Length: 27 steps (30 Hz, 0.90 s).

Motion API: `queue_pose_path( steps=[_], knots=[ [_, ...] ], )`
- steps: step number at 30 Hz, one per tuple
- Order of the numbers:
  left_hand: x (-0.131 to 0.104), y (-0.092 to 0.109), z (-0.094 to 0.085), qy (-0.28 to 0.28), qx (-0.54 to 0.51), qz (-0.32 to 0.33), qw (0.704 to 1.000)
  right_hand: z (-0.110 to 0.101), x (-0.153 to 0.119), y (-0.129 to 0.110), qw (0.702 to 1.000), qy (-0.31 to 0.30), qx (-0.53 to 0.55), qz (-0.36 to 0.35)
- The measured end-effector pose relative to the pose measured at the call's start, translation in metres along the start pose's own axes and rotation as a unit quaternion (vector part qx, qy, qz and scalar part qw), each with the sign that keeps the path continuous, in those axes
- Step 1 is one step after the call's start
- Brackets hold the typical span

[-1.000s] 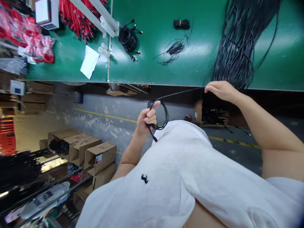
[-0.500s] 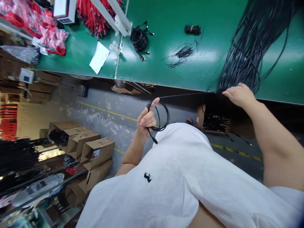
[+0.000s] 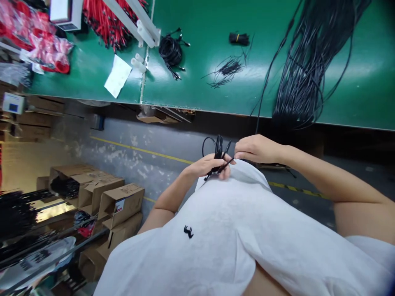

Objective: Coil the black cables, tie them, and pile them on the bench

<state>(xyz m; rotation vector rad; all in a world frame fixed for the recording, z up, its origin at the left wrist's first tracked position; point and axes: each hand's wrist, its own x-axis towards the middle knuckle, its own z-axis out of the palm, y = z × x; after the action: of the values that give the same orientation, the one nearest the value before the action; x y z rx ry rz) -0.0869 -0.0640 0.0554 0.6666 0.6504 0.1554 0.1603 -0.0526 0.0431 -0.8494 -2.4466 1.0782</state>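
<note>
Loops of black cable (image 3: 219,146) are gathered in my left hand (image 3: 210,164), whose fingers close around them in front of my shirt. Close beside it, my right hand (image 3: 254,149) pinches a stretch of the same cable. From my right hand the cable appears to run up over the table edge toward a long bundle of loose black cables (image 3: 300,82). A finished-looking coil of black cable (image 3: 170,51) lies on the green table (image 3: 197,90). Near it are scattered thin black ties (image 3: 230,69) and a banded black bundle (image 3: 239,39).
Red cables (image 3: 105,24) and red pieces in clear bags (image 3: 55,49) lie at the table's left. A white paper (image 3: 117,76) and white rollers (image 3: 138,62) sit near the front edge. Cardboard boxes (image 3: 120,203) stand on the floor at left.
My right hand has come left from the cable bundle to beside my left hand, bringing cable along. My left hand has moved slightly right, its grip turned around the loops.
</note>
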Motion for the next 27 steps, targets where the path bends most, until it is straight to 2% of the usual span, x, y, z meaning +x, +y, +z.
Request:
queue_pose_path(
  steps=[4,7,10,12,14,16,18,20,21,23,25,27],
  knots=[
    [-0.007,0.005,-0.002,0.002,-0.05,0.03,0.998,-0.005,-0.016,0.026,0.999,0.03,0.021,0.04],
    [-0.009,0.005,-0.004,0.002,-0.071,0.049,0.996,-0.005,-0.02,0.033,0.996,0.048,0.006,0.08],
    [-0.014,0.001,-0.004,-0.028,-0.08,0.028,0.996,-0.002,-0.019,0.045,0.997,0.032,-0.002,0.076],
    [-0.025,-0.002,-0.007,-0.045,-0.092,0.021,0.994,-0.002,-0.026,0.069,0.995,0.04,-0.026,0.083],
    [-0.042,-0.001,-0.014,-0.04,-0.114,0.068,0.99,-0.007,-0.044,0.104,0.984,0.062,-0.084,0.144],
    [-0.057,0.004,-0.025,-0.005,-0.138,0.145,0.98,-0.015,-0.069,0.135,0.957,0.072,-0.147,0.24],
    [-0.064,0.012,-0.034,0.054,-0.161,0.211,0.963,-0.019,-0.088,0.144,0.923,0.067,-0.212,0.313],
    [-0.059,0.019,-0.04,0.119,-0.17,0.228,0.951,-0.013,-0.09,0.123,0.912,0.049,-0.275,0.3],
    [-0.052,0.021,-0.041,0.146,-0.168,0.224,0.949,-0.007,-0.085,0.104,0.919,0.038,-0.296,0.259],
    [-0.033,0.021,-0.04,0.187,-0.143,0.196,0.952,0.01,-0.066,0.056,0.952,-0.002,-0.276,0.13],
    [-0.014,0.016,-0.036,0.2,-0.099,0.156,0.962,0.025,-0.041,0.012,0.977,-0.05,-0.205,0.014],
    [0.001,0.008,-0.029,0.176,-0.056,0.11,0.977,0.033,-0.017,-0.016,0.985,-0.075,-0.153,-0.028]
  ],
)
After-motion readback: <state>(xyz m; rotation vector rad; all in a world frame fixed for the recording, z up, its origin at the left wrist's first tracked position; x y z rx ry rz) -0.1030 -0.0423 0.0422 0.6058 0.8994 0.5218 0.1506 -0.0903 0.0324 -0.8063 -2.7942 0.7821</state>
